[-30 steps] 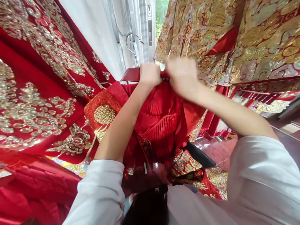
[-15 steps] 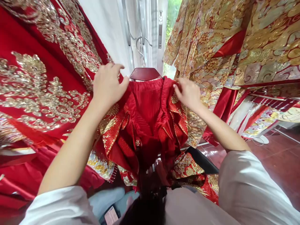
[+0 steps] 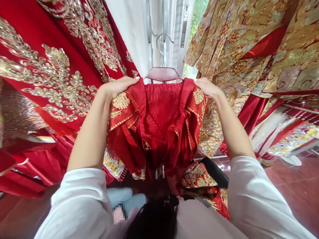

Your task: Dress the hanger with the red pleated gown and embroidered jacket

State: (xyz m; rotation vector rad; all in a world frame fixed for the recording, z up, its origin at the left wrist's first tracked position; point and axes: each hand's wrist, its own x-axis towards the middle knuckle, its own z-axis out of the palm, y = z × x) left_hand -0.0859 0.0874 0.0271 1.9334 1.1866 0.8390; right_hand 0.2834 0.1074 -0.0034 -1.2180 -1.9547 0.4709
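Note:
A red jacket with gold embroidery hangs in front of me on a dark red hanger with a metal hook. My left hand is closed on the jacket's left shoulder, its thumb lying along the top near the collar. On the opposite shoulder my right hand grips the cloth the same way, thumb pointing inward. The fingers of both hands are largely hidden behind the fabric. Gathered red lining shows at the neck, and the front falls open in folds.
A red gown with gold sequins hangs close on the left. Gold patterned robes hang on the right. Behind the hanger stands a white door frame. Below lies red and gold cloth by a black edge. The floor is red tile.
My left hand has come down from above the shoulder and now holds it. My right hand has turned, its thumb now on top. The shoulders look more spread, and the view has shifted left.

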